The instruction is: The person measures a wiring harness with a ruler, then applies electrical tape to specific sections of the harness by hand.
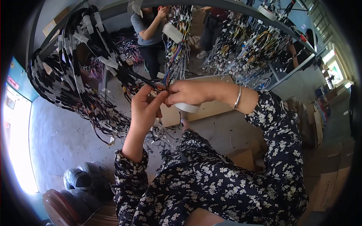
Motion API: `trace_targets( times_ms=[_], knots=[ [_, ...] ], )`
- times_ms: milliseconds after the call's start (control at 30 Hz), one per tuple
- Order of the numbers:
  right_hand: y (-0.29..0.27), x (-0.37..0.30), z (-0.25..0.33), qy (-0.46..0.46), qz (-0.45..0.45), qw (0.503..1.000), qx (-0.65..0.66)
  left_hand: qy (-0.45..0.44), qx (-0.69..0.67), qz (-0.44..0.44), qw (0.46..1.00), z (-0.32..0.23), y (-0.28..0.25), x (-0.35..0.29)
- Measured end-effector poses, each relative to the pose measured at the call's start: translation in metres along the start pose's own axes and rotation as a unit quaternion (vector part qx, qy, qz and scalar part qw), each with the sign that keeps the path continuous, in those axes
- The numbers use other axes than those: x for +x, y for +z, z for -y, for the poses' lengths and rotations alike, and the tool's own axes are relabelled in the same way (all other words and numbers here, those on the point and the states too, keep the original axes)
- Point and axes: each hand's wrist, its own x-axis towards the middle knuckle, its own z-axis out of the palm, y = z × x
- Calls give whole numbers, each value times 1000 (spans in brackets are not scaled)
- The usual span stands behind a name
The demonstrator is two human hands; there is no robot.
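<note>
My left hand [145, 104] is closed, its thumb and fingertips pinching a wire bundle [166, 80] in front of me. Against the same spot, my right hand [190, 92] has its fingers curled, with a roll of white tape [187, 108] held under the palm. The fingertips of both hands meet at the wires, so the exact grip is partly hidden. From the left, black-sleeved wires run into the bundle; blue and red strands rise from it past a white block-like piece [172, 33].
A thick black wire harness [71, 71] with white tape bands hangs at the left. Several colourful wire bundles [260, 41] hang from a metal frame [241, 8]. Behind it stands a person in a grey shirt [152, 32]. Cardboard boxes [328, 180] stand at the right, wrapped coils [79, 179] lower left.
</note>
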Motion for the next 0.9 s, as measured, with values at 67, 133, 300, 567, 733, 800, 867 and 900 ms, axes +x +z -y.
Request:
trace_targets(
  times_ms=[67, 133, 300, 567, 733, 800, 867, 900],
  knots=[
    [1, 5, -6, -15, -11, 1000, -10, 10, 27, -28, 999, 3, 3, 2],
    [5, 9, -9, -32, -21, 999, -20, 5, 36, -82, 996, 5, 8, 2],
    [32, 4, -14, -178, -262, 919, -235, 35, -2, -142, 989, 9, 17, -1],
    [93, -9, -13, -248, -357, 762, -480, 35, 43, -240, 969, 14, 17, 11],
    [104, -20, -20, -144, -309, 876, -342, -29, -180, -102, 978, 28, 0, 5],
    [85, -40, -22, -71, -265, 957, -89, -79, -232, -102, 964, 33, -2, -4],
    [69, -62, -15, -66, -128, 983, 117, -128, -308, -65, 941, 36, -4, -11],
    [69, -67, -8, -15, 24, 950, 311, -114, -335, -48, 934, 39, 0, -13]
  ],
)
